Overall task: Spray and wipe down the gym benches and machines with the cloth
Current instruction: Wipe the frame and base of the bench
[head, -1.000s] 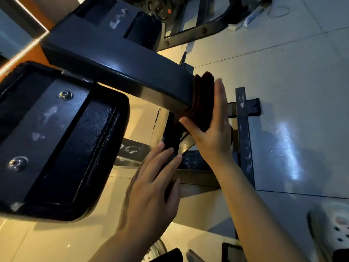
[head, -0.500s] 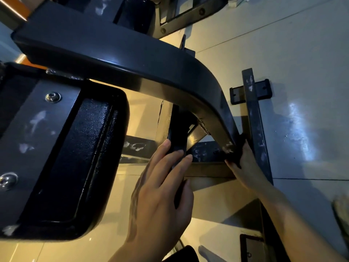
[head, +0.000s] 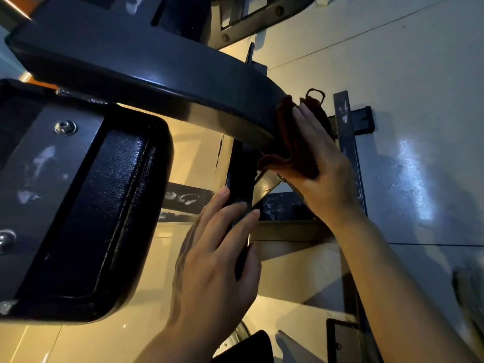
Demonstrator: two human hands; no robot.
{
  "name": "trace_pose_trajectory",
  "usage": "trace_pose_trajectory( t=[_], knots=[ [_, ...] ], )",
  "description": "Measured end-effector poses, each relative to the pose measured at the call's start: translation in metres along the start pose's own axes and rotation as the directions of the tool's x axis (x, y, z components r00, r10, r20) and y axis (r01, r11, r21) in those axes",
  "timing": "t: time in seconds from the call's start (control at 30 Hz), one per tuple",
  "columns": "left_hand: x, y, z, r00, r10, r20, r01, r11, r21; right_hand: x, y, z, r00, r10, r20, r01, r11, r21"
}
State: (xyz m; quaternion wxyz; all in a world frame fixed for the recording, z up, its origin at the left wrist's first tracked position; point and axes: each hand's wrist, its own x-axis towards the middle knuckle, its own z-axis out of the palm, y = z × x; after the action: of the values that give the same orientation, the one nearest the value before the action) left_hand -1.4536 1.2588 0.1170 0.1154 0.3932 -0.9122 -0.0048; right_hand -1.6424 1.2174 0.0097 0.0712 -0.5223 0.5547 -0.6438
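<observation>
Pale floor tiles (head: pixel 392 61) lie below as our right hand (head: pixel 322 163) presses the cloth (head: pixel 288 142) to the frame bar (head: pixel 157 64), flat left hand (head: pixel 217 263) bracing an upright; loose folds could slip.

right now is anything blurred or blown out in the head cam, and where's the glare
Head view: dim, warm cast overall; white glare streak on the floor at right, another glint along the curved frame arm; the left hand shows motion blur, the right hand on the cloth less; wide-angle bending at the edges.
</observation>
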Motion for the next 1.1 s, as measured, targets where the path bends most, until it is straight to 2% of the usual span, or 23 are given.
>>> trace_pose_trajectory(
  t=[0.1,0.17,0.23,0.37,0.47,0.53,0.6,0.67,0.73,0.83,1.03,1.1],
  knots=[
    [0.000,0.001,-0.001,1.000,0.007,0.000,-0.007,1.000,-0.018,-0.023,0.021,0.000,0.944,0.300,0.137,-0.314,0.945,0.092],
    [0.001,0.001,-0.001,1.000,0.008,0.001,-0.008,1.000,-0.023,-0.043,0.037,0.003,0.884,0.432,0.177,-0.453,0.885,0.108],
    [0.002,0.000,-0.001,1.000,0.005,0.005,-0.005,1.000,-0.017,-0.060,0.054,0.004,0.835,0.515,0.191,-0.540,0.834,0.114],
    [0.001,0.000,-0.001,1.000,-0.001,0.011,0.001,1.000,-0.013,-0.083,0.080,-0.002,0.715,0.650,0.256,-0.675,0.738,0.012],
    [0.001,-0.001,-0.001,1.000,-0.005,0.016,0.005,1.000,-0.004,-0.081,0.084,-0.008,0.683,0.668,0.295,-0.706,0.708,0.031],
    [0.000,-0.001,0.000,1.000,-0.012,0.008,0.012,1.000,0.010,-0.079,0.079,-0.009,0.686,0.669,0.286,-0.698,0.716,-0.001],
    [0.000,0.001,0.000,1.000,-0.023,0.001,0.023,1.000,0.007,-0.079,0.061,-0.008,0.742,0.634,0.220,-0.652,0.758,0.017],
    [0.001,0.003,-0.002,1.000,-0.029,0.004,0.029,1.000,0.004,-0.071,0.034,-0.003,0.845,0.524,0.102,-0.530,0.846,0.047],
    [0.002,0.004,-0.003,0.999,-0.031,0.015,0.031,1.000,0.003,-0.045,0.010,-0.002,0.931,0.366,0.002,-0.366,0.930,-0.030],
    [0.000,0.003,-0.002,0.999,-0.020,0.032,0.019,0.999,0.026,-0.011,-0.003,-0.008,0.984,0.177,-0.030,-0.179,0.978,-0.107],
    [0.001,0.003,-0.002,1.000,0.009,0.023,-0.009,1.000,0.006,-0.036,0.033,0.007,0.968,0.251,0.001,-0.251,0.968,0.025],
    [0.001,0.002,-0.002,1.000,0.011,0.014,-0.011,1.000,-0.010,-0.051,0.045,0.009,0.930,0.368,0.018,-0.369,0.927,0.070]
  ],
)
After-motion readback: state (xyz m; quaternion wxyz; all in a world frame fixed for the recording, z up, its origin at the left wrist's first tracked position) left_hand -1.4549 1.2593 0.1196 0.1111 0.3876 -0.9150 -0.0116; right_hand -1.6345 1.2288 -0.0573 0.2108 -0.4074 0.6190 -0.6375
